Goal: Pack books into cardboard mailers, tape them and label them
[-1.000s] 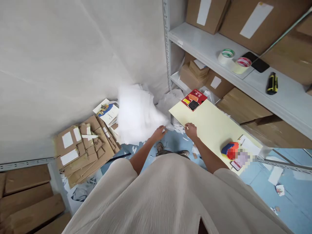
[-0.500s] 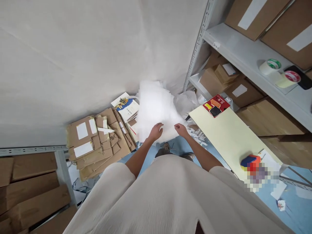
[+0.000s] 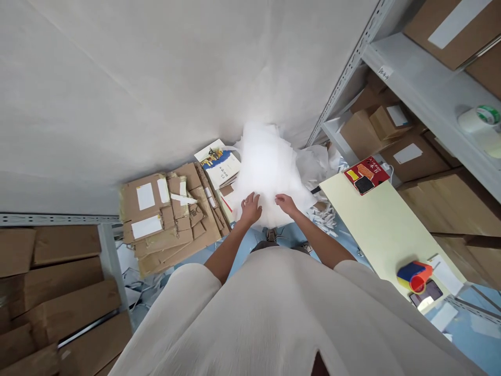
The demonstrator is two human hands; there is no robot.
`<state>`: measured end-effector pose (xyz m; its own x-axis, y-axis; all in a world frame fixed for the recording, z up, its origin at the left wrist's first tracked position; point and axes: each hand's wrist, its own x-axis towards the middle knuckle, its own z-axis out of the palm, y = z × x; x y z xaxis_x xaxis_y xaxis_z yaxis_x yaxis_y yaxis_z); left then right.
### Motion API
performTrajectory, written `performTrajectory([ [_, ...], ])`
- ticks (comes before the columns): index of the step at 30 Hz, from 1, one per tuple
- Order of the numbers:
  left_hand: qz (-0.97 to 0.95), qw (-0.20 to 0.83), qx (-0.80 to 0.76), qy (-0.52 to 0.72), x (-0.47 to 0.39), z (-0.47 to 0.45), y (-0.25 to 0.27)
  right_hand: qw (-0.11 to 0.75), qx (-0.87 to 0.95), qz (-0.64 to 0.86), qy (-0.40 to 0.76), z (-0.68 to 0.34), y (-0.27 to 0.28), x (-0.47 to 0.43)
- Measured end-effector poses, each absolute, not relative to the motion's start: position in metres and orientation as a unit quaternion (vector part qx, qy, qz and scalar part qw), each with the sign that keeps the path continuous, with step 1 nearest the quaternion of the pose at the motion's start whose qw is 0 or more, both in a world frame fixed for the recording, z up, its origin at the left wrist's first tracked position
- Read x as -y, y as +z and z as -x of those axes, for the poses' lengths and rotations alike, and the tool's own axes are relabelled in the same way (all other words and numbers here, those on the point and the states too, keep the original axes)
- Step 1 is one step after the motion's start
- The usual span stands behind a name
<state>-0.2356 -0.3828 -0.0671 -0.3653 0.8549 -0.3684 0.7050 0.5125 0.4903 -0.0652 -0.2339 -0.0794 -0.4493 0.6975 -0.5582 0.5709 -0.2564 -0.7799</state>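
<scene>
A stack of thin white foam sheets lies in front of me against the wall, its edges uneven and fanned out. My left hand rests on the near left part of the stack, fingers spread over the top sheet. On the near right part, my right hand has its fingers drawn together, thumb close to them, at the top foam sheet. How much of the sheet is between those fingers is hard to see.
Flattened cardboard and a book lie left. On the right, a pale tabletop holds a red book, a tape dispenser and a phone. Shelves with boxes flank me; paper scraps litter the floor.
The view has shifted, so the surroundings appear farther right. My left hand's fingers have spread out over the foam; my right hand has moved slightly closer to the left hand.
</scene>
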Motion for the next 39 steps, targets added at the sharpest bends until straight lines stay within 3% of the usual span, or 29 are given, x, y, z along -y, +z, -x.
performTrajectory([
  [8,-0.486,0.297,-0.819,0.070,0.385,0.236,-0.063,0.040,0.496,0.582,0.643,0.076,-0.071,0.239],
  [16,-0.488,0.301,-0.817,0.067,0.384,0.236,-0.061,0.049,0.499,0.536,0.679,0.083,-0.067,0.245],
  [22,-0.480,0.303,-0.821,0.064,0.384,0.234,-0.056,0.066,0.593,0.567,0.567,0.096,-0.069,0.241],
  [29,-0.473,0.273,-0.833,0.083,0.377,0.226,-0.047,0.105,0.719,0.500,0.471,0.079,-0.060,0.233],
  [39,-0.549,0.270,-0.785,0.099,0.315,0.189,-0.034,0.229,0.632,0.591,0.445,-0.024,-0.042,0.174],
])
